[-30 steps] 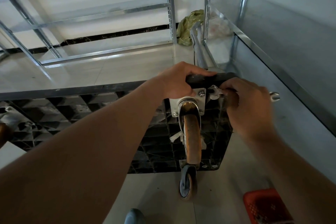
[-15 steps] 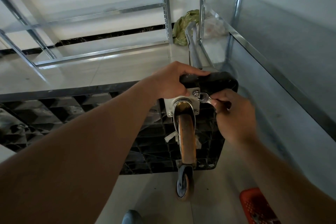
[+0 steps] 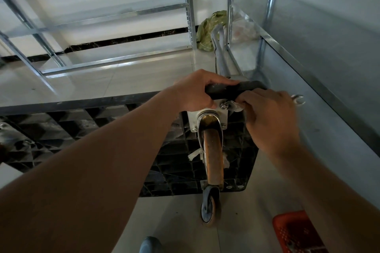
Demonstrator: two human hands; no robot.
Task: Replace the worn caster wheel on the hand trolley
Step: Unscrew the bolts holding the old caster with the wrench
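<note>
Trolley (image 3: pixel 102 141) on its side, black ribbed underside facing you. Worn caster (image 3: pixel 212 158), orange tread grimy, bolted at the deck's top right corner. Your left hand (image 3: pixel 197 92) grips that corner's edge; your right hand (image 3: pixel 271 117) grasps the wrench (image 3: pixel 298 99) on the plate's upper right bolt (handle end now jutting right). Red basket (image 3: pixel 296 232) bottom right, contents unclear. Second wheel (image 3: pixel 209 209) below the deck.
</note>
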